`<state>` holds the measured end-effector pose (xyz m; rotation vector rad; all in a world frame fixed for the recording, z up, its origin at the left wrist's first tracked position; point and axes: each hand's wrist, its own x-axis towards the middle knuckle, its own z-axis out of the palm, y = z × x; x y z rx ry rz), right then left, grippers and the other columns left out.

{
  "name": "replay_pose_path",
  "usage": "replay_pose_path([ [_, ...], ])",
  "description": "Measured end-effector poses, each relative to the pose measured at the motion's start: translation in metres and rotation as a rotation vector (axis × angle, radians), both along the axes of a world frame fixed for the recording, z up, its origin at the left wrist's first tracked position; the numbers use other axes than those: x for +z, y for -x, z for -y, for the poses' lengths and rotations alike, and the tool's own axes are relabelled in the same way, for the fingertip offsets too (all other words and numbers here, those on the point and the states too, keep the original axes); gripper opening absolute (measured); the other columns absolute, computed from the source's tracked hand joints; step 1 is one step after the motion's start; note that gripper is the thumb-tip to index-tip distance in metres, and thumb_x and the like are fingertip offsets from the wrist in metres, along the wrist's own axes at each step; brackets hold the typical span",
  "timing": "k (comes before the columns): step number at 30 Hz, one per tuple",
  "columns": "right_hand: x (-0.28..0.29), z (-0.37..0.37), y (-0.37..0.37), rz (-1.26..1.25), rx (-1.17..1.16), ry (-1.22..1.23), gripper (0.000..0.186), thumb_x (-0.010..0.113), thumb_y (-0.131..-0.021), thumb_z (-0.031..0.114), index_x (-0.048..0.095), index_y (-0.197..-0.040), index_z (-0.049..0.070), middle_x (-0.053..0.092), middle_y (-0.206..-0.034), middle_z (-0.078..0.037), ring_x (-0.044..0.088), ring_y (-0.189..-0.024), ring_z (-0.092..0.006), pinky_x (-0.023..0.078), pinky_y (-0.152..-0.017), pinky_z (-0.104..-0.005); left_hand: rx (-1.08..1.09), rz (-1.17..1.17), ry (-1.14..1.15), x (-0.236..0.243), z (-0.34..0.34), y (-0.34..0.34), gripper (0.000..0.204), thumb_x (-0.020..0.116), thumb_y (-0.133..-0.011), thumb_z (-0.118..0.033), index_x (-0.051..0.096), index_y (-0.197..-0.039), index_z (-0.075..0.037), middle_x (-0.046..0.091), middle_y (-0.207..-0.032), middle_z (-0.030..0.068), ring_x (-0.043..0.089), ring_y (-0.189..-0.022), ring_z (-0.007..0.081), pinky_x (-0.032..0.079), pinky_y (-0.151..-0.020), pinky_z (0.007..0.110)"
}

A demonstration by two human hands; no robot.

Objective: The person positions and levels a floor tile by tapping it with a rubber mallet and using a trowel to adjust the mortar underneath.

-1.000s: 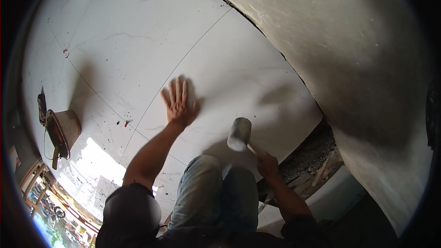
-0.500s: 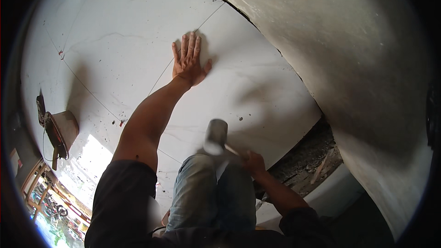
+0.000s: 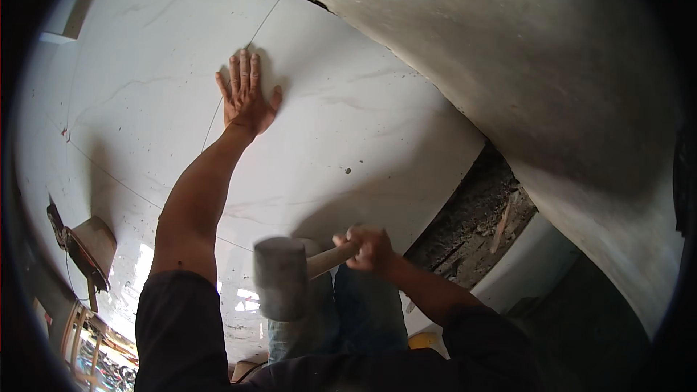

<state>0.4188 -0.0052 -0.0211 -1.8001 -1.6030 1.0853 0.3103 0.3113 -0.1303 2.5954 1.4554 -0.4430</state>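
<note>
My left hand [image 3: 247, 98] lies flat with its fingers spread on a white marbled floor tile [image 3: 319, 123], across the thin joint to the neighbouring tile. My right hand [image 3: 369, 248] is closed round the wooden handle of a mallet [image 3: 282, 279]. The mallet's grey cylindrical head is raised in front of my knees, apart from the tile. Several dark crumbs [image 3: 348, 170] lie on the tile between my two hands.
A plastered wall [image 3: 523, 65] curves along the right. Beside it, past the tile's edge, a strip of rough dark mortar [image 3: 472, 225] shows. At the left stands a bucket [image 3: 96, 239] with a tool on its rim. Red tile spacers [image 3: 65, 134] sit at a joint.
The mallet has come up and to the left, turning with my right hand, which also rose. My left hand stays pressed on the tile while the whole view has shifted.
</note>
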Motion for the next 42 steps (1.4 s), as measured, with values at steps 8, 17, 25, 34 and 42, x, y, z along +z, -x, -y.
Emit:
replay_pose_path([
  [8,-0.020,0.031,0.001,0.076,-0.321,0.085,0.020,0.070,-0.073,0.016,0.061,-0.087,0.005,0.059,-0.063,-0.016,0.063,-0.063,-0.0339,0.050,-0.056,-0.0437,-0.005,-0.119,0.038,-0.006,0.010,-0.003,0.077,0.033,-0.092,-0.050,0.002,-0.150,-0.011,-0.003,-0.157,0.0077,-0.007,-0.145,0.0244,-0.007,-0.114,0.050],
  [17,-0.034,0.041,-0.005,0.136,-0.342,0.070,0.020,0.068,-0.074,0.014,0.063,-0.091,0.005,0.063,-0.072,-0.016,0.064,-0.067,-0.0369,0.050,-0.056,-0.0452,-0.002,-0.001,-0.049,-0.007,-0.001,0.002,0.078,0.035,-0.091,-0.051,0.004,-0.150,-0.010,-0.001,-0.157,0.0085,-0.006,-0.145,0.0252,-0.006,-0.114,0.050],
  [25,-0.039,0.047,-0.020,0.094,-0.519,0.296,0.020,0.065,-0.080,0.015,0.065,-0.095,0.002,0.063,-0.078,-0.019,0.064,-0.071,-0.0381,0.050,-0.056,-0.0430,0.002,-0.060,0.081,0.006,0.008,-0.003,0.079,0.037,-0.091,-0.048,0.000,-0.150,-0.009,-0.004,-0.157,0.0093,-0.008,-0.144,0.0251,-0.007,-0.115,0.049],
  [34,-0.040,0.054,-0.020,0.158,-0.718,0.373,0.019,0.062,-0.079,0.017,0.064,-0.089,0.001,0.062,-0.071,-0.020,0.064,-0.068,-0.0388,0.050,-0.057,-0.0445,0.005,-0.004,0.031,0.001,0.004,-0.003,0.079,0.036,-0.092,-0.050,0.002,-0.150,-0.010,-0.003,-0.157,0.0070,-0.008,-0.144,0.0245,-0.007,-0.114,0.050],
  [42,-0.064,0.064,-0.024,0.192,-0.641,0.345,0.023,0.063,-0.076,0.019,0.061,-0.091,0.003,0.062,-0.070,-0.020,0.061,-0.068,-0.0419,0.050,-0.060,-0.0474,0.011,-0.105,-0.062,-0.004,0.001,-0.013,0.078,0.035,-0.091,-0.050,0.003,-0.151,-0.012,-0.001,-0.158,0.0063,-0.006,-0.145,0.0212,-0.008,-0.114,0.048],
])
